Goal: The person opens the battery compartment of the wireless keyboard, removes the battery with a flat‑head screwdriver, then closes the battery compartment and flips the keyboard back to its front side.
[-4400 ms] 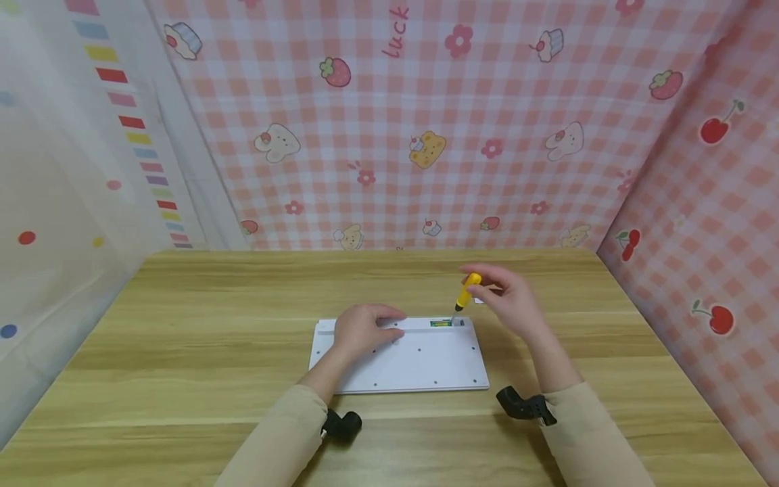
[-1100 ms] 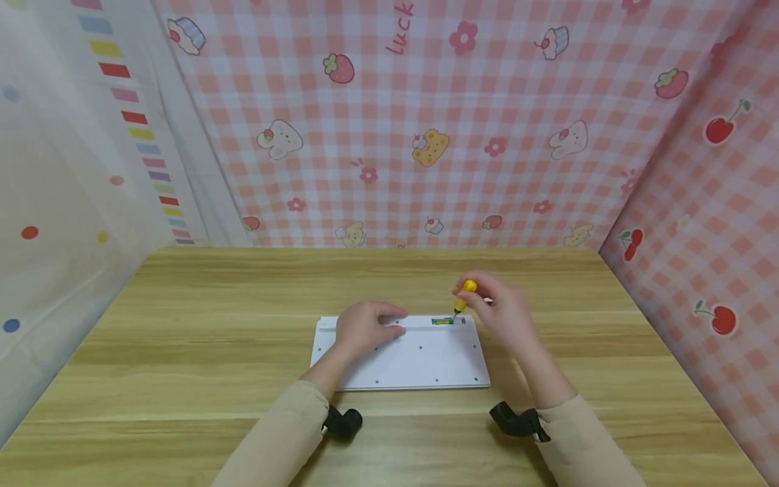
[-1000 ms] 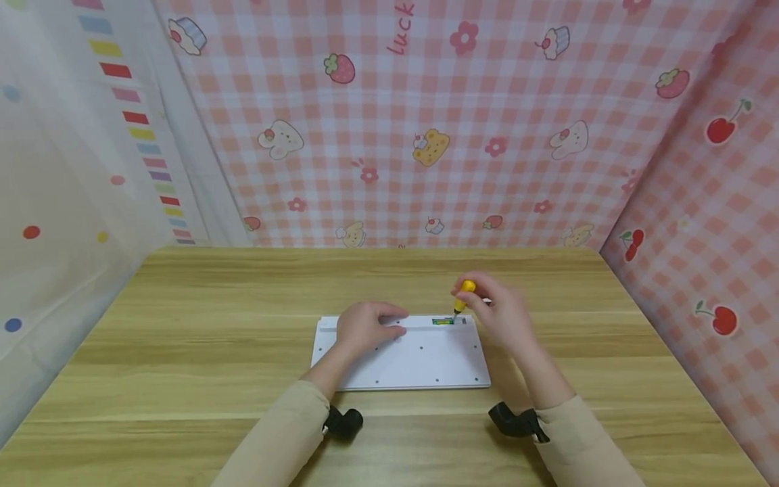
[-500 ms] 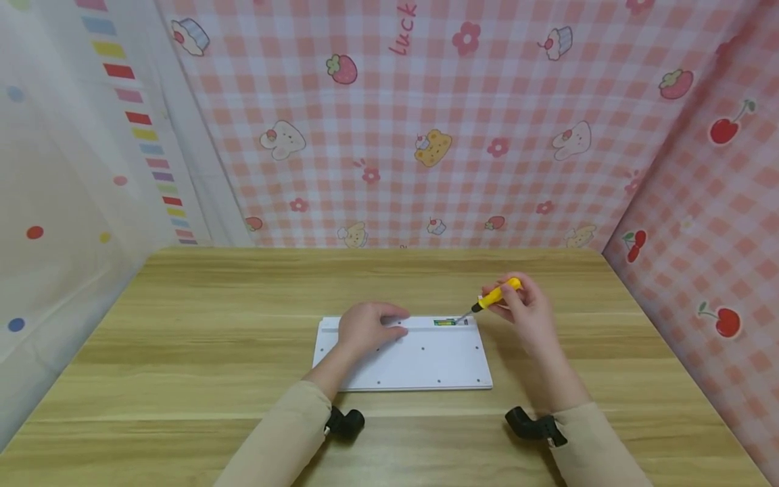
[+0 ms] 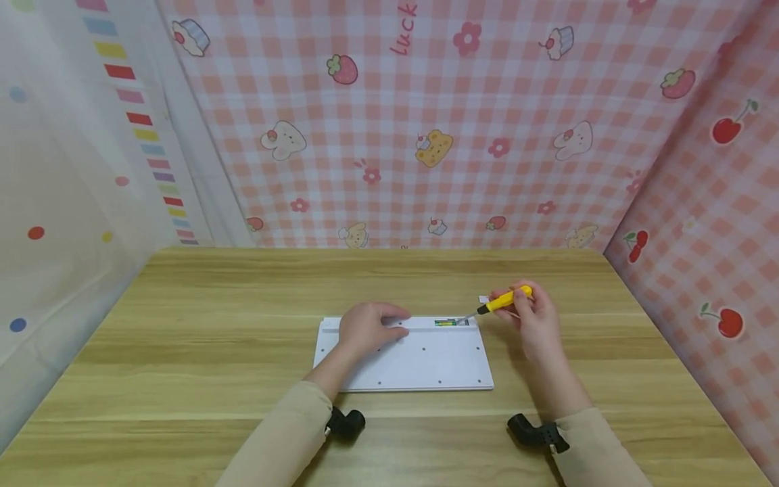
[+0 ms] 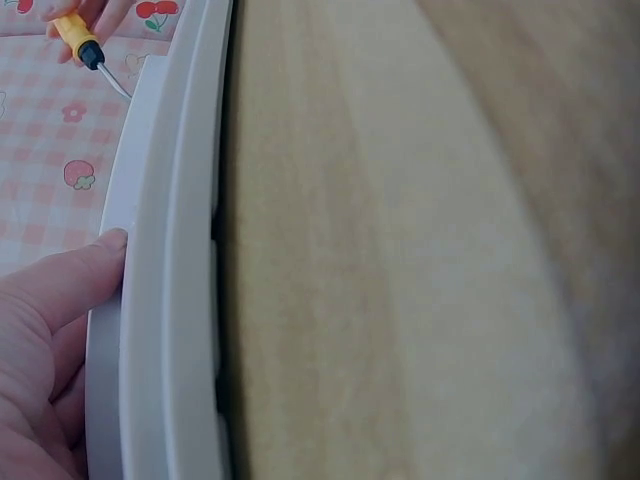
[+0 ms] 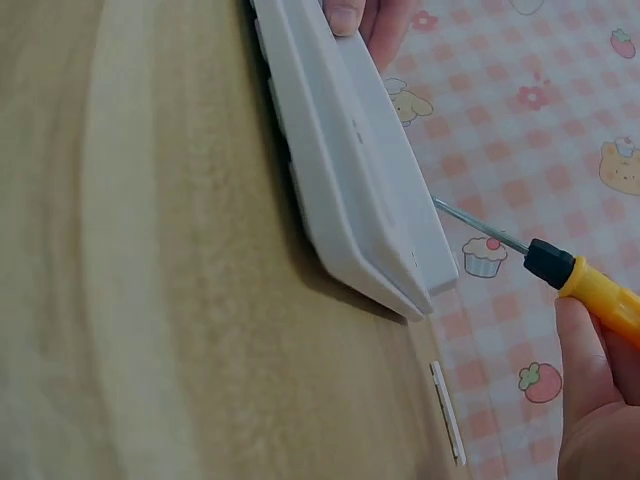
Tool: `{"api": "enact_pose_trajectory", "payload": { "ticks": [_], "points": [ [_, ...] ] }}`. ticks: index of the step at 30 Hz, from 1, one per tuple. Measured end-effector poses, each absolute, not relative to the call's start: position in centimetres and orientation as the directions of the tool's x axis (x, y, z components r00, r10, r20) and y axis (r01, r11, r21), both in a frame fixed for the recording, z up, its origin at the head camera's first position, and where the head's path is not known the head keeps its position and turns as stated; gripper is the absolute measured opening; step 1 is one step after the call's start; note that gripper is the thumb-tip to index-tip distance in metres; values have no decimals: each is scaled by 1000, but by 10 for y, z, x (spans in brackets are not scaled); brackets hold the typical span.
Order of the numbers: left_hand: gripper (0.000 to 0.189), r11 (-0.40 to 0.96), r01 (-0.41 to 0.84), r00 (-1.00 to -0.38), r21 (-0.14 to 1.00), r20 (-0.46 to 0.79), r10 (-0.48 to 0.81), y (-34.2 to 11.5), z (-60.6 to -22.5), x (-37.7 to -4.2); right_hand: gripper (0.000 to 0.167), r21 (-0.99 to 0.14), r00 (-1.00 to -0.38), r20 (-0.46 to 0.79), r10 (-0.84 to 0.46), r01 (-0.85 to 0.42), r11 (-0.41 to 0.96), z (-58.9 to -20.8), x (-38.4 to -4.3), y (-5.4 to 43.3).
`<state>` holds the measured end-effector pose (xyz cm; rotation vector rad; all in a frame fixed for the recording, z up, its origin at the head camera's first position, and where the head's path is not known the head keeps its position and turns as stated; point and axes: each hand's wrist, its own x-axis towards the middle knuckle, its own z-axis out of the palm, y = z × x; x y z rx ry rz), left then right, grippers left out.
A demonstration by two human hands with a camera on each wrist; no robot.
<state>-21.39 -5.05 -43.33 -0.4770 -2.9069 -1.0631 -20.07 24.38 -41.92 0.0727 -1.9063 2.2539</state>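
Observation:
A white keyboard (image 5: 420, 365) lies face down on the table, its underside dotted with small screws. In its raised far ridge is a battery slot where a green-and-yellow battery (image 5: 445, 323) shows. My left hand (image 5: 368, 328) grips this ridge left of the slot; in the left wrist view the thumb (image 6: 85, 270) presses against it. My right hand (image 5: 535, 318) holds a yellow-handled screwdriver (image 5: 508, 298), tilted low to the right, its metal tip at the slot's right part. In the right wrist view the screwdriver's shaft (image 7: 480, 225) reaches past the keyboard's edge, which hides the tip.
A small flat white piece (image 5: 483, 299) lies on the wooden table (image 5: 213, 318) behind the keyboard, near my right fingers. Patterned cloth (image 5: 389, 169) hangs at the table's back and sides. Black wrist mounts (image 5: 347, 425) stick out from both sleeves.
The screwdriver has swung from nearly upright to a low rightward tilt, my right hand moving right with it. The small white piece has come into view. My left hand stays in place.

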Motion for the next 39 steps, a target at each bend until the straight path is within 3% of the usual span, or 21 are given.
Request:
{"api": "enact_pose_trajectory", "payload": {
  "ticks": [9, 14, 23, 39],
  "points": [
    [26, 723, 288, -953, 627, 111, 283, -51, -434, -214, 27, -957, -968, 211, 134, -233, -171, -420, -198, 237],
    [27, 721, 301, -949, 624, 124, 289, -52, -434, -214, 30, -956, -963, 261, 62, -267, -122, -419, -200, 223],
    [27, 717, 296, -950, 632, 116, 290, -52, -435, -215, 13, -926, -940, 333, 73, -341, -162, -416, -203, 223],
    [27, 724, 294, -951, 624, 115, 287, -52, -436, -215, 12, -953, -952, 294, 89, -299, -51, -418, -204, 244]
  ]
}}
